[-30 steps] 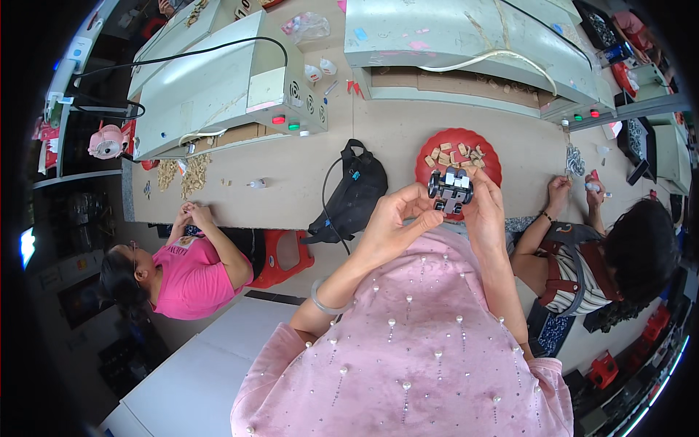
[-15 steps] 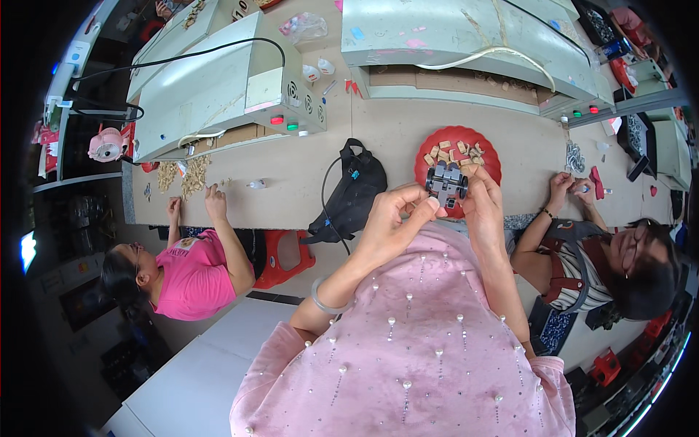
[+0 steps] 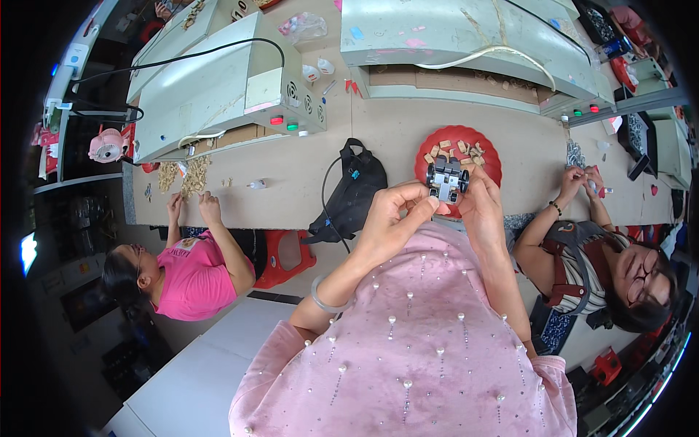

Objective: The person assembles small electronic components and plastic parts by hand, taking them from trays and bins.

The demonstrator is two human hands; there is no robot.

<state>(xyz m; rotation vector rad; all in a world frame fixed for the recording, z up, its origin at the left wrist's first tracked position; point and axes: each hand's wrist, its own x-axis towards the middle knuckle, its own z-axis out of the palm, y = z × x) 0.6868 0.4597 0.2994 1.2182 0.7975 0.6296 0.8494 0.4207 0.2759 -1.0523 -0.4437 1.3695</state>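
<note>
Between my two hands is a small grey-and-black mechanical piece (image 3: 446,182) with round black wheel-like parts at its sides. My left hand (image 3: 400,218) grips its left lower side, thumb and fingers pressed together. On the other side my right hand (image 3: 482,200) pinches its right edge, with the fingertips partly hidden. Both hands are over the near part of a red scalloped plate (image 3: 486,138). Several small tan pieces (image 3: 477,151) lie on that plate, just beyond the held piece.
A black bag (image 3: 357,186) with a cable lies left of the plate. Pale machines (image 3: 466,36) stand along the far side of the table (image 3: 408,120). A person in pink (image 3: 200,277) works at the left, another person (image 3: 575,255) at the right. A red stool (image 3: 287,255) stands near the left person.
The held piece has tipped slightly, showing more of its light grey face. My hands have barely moved. The person on the right has brought both hands closer together.
</note>
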